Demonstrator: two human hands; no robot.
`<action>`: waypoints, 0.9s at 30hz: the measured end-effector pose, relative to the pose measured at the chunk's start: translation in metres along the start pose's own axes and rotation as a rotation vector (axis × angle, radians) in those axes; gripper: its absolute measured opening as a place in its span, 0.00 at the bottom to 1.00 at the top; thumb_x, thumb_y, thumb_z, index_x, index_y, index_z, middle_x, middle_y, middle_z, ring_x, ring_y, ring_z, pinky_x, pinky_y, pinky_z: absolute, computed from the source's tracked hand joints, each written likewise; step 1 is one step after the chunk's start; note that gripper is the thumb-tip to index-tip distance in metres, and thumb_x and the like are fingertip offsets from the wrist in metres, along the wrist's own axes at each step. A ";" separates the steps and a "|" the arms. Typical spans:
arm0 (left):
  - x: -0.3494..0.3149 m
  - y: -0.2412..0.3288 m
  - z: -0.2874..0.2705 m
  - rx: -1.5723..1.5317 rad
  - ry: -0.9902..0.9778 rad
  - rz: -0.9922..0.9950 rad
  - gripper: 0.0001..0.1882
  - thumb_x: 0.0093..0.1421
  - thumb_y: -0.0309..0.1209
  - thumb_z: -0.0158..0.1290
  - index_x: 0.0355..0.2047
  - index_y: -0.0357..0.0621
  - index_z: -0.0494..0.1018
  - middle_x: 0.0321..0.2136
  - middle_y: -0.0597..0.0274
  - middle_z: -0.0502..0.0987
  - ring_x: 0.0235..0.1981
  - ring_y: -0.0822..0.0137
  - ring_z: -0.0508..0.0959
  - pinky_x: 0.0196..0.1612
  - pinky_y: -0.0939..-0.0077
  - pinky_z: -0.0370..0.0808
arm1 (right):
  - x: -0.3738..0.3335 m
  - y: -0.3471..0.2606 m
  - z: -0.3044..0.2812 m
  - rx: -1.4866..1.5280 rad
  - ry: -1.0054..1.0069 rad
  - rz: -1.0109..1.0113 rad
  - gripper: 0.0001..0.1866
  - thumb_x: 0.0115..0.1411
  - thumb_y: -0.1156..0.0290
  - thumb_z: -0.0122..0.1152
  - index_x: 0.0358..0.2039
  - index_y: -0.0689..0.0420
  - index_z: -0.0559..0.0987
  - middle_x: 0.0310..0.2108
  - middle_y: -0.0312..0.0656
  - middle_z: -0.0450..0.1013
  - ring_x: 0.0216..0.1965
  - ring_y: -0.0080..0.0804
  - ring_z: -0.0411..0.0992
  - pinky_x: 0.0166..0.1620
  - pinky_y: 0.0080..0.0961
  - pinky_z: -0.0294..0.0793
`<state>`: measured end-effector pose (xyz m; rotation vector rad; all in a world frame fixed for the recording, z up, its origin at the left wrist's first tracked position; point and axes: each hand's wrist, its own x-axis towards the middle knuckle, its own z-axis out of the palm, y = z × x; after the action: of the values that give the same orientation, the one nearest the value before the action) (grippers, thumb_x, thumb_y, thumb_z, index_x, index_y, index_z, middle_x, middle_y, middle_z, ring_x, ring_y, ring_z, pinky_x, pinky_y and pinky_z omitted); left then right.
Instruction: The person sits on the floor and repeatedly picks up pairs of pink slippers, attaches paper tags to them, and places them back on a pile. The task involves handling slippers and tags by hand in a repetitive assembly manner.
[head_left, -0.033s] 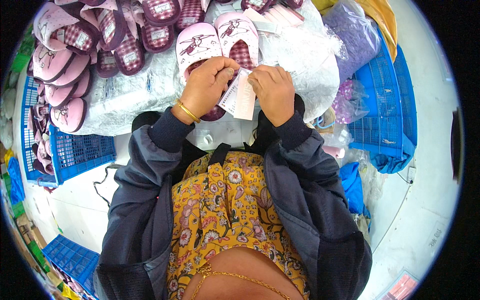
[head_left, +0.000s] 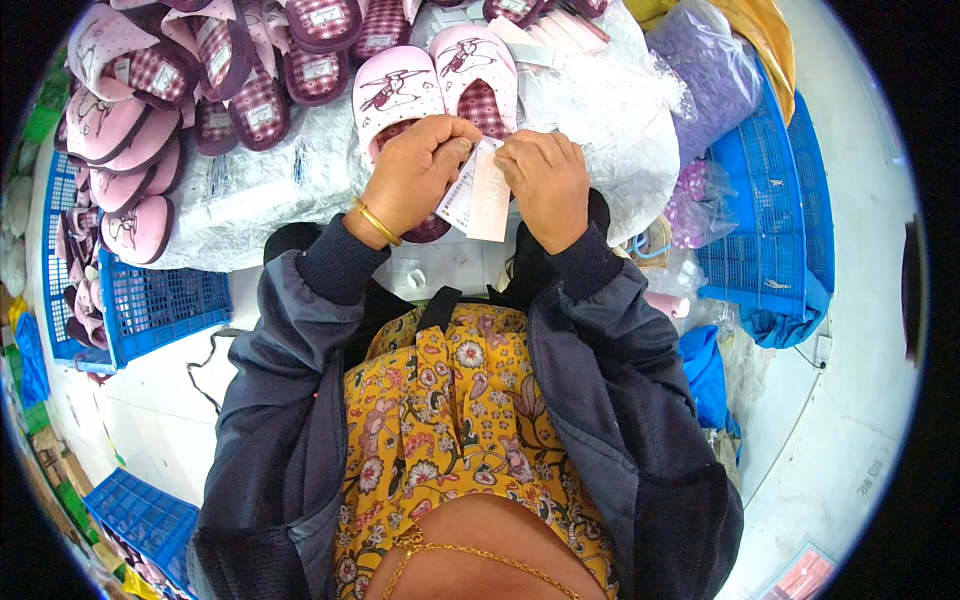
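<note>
A pair of pink slippers (head_left: 398, 85) with a dark line-drawn animal on the uppers and maroon plaid insoles lies on the table in front of me. Over their near ends, my left hand (head_left: 420, 165) is closed in a pinch; what is between its fingertips is hidden. My right hand (head_left: 545, 180) has its fingers closed on the upper end of a pale pink hang tag (head_left: 488, 205). Partly behind that tag, a white printed tag (head_left: 458, 203) slants toward the left hand. Both tags hang over the slippers' heels.
Several more slippers (head_left: 133, 130) are piled at the left of the plastic-covered table (head_left: 300, 200). Loose tags (head_left: 570, 35) lie at the back. Blue crates stand left (head_left: 170, 300) and right (head_left: 760, 220); a clear bag with purple contents (head_left: 700, 75) rests above the right one.
The hang tags have shifted very slightly between my fingers. Both hands stay in nearly the same place.
</note>
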<state>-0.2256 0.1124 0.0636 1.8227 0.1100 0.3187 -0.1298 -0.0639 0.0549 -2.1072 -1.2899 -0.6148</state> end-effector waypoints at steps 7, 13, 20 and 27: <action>0.004 -0.007 -0.001 -0.100 -0.058 -0.028 0.07 0.62 0.25 0.53 0.40 0.37 0.74 0.33 0.60 0.78 0.34 0.71 0.76 0.40 0.75 0.74 | 0.003 -0.006 0.007 0.181 0.046 0.059 0.08 0.52 0.72 0.67 0.33 0.54 0.78 0.37 0.35 0.75 0.39 0.38 0.71 0.44 0.35 0.68; 0.003 -0.006 0.000 -0.063 -0.048 -0.020 0.06 0.62 0.23 0.54 0.39 0.37 0.73 0.31 0.65 0.76 0.32 0.75 0.73 0.38 0.80 0.72 | 0.001 -0.008 0.008 0.231 0.048 0.067 0.08 0.52 0.73 0.67 0.33 0.54 0.79 0.37 0.36 0.75 0.38 0.39 0.71 0.43 0.35 0.68; 0.004 -0.009 0.002 -0.012 -0.061 0.026 0.05 0.64 0.22 0.52 0.40 0.38 0.71 0.32 0.71 0.73 0.33 0.81 0.69 0.38 0.85 0.70 | 0.001 -0.008 0.010 0.241 0.045 0.060 0.08 0.51 0.73 0.67 0.33 0.54 0.78 0.37 0.36 0.75 0.38 0.40 0.71 0.43 0.35 0.68; 0.004 -0.011 0.001 -0.086 -0.092 -0.025 0.05 0.65 0.22 0.52 0.41 0.38 0.72 0.31 0.71 0.73 0.30 0.81 0.71 0.34 0.85 0.70 | 0.003 -0.008 0.007 0.283 0.003 0.032 0.08 0.51 0.73 0.67 0.33 0.55 0.77 0.37 0.37 0.75 0.38 0.39 0.72 0.43 0.35 0.68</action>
<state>-0.2202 0.1150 0.0539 1.7463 0.0547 0.2185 -0.1350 -0.0543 0.0534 -1.8897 -1.2583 -0.3950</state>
